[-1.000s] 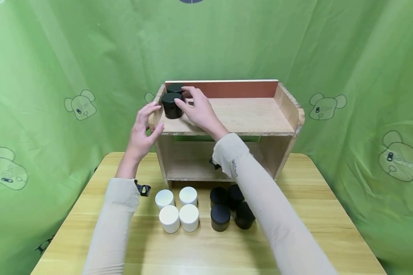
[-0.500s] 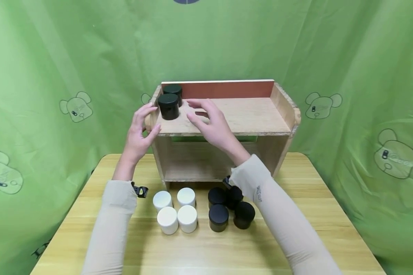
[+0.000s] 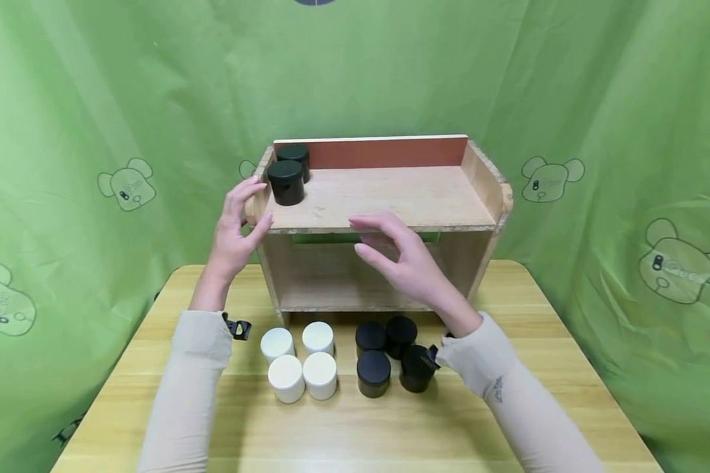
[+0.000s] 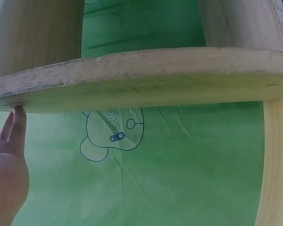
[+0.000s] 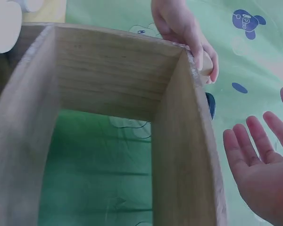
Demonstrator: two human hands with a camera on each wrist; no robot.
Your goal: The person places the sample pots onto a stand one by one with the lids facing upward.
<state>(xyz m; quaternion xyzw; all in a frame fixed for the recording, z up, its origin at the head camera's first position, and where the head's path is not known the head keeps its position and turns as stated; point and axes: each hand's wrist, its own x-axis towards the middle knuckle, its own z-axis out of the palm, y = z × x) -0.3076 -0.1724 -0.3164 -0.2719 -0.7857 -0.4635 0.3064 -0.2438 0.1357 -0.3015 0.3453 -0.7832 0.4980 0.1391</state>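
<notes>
My left hand (image 3: 233, 230) holds the front corner of the left side panel of a small wooden shelf (image 3: 384, 197), thumb at the front edge and fingers by the panel's top. In the left wrist view, fingers (image 4: 19, 127) touch the panel's outer face. Two lidded black jars, a front one (image 3: 286, 184) and a back one (image 3: 294, 154), stand at the left end of the top board. In front of the shelf my right hand (image 3: 411, 263) hovers, fingers spread and holding nothing; the right wrist view shows its palm (image 5: 269, 183).
On the wooden table (image 3: 355, 433), several white jars (image 3: 319, 374) stand in front of the shelf at left. Several black jars (image 3: 373, 373) are grouped to their right, below my right forearm. A green patterned cloth (image 3: 361, 72) hangs behind.
My right hand has let go of the front black jar on the top board and moved right and down, toward me. The left hand stays at the shelf's corner.
</notes>
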